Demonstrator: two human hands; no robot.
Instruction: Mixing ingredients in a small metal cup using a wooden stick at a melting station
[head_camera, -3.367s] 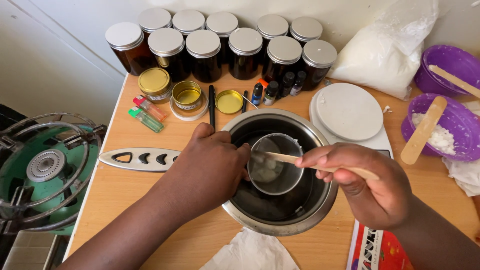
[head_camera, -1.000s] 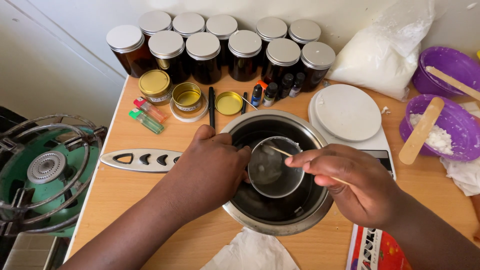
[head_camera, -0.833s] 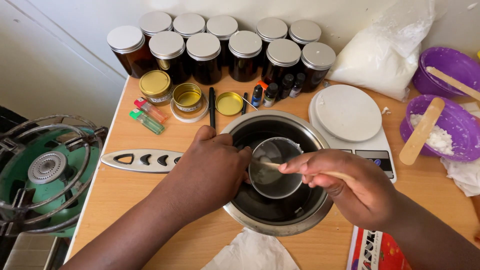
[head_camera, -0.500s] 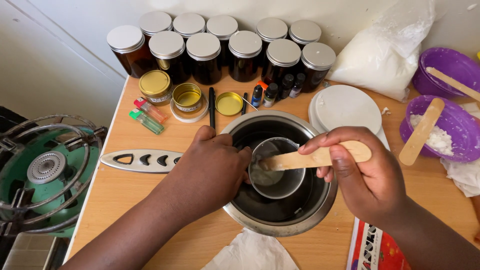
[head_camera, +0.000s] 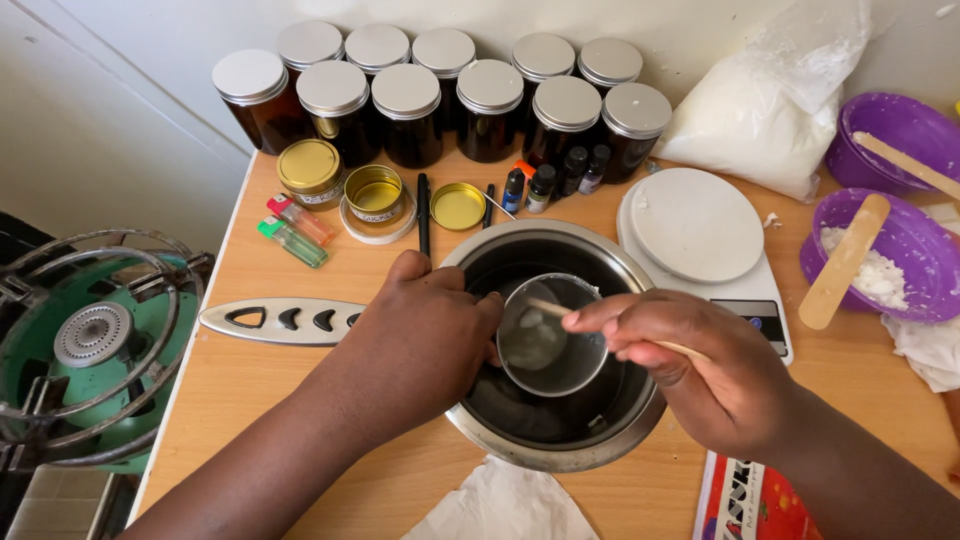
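A large steel pot (head_camera: 640, 270) stands on the wooden table (head_camera: 250, 370). Inside it sits a small metal cup (head_camera: 545, 345) with clear liquid. My left hand (head_camera: 420, 340) grips the cup's left side, its handle hidden under the fingers. My right hand (head_camera: 700, 370) is closed on a flat wooden stick (head_camera: 545, 306), whose tip dips into the cup.
Amber jars (head_camera: 405, 110) with silver lids line the wall. Gold tins (head_camera: 373, 190), small bottles (head_camera: 540, 185), two lighters (head_camera: 292, 228), a white scale (head_camera: 697, 225), a bag of white flakes (head_camera: 760, 110), purple bowls (head_camera: 915, 250) and a gas burner (head_camera: 85, 340) surround the pot.
My right hand has swung the wooden stick around inside the cup, turning it from flat-on to edge-on. My left hand has stayed on the cup.
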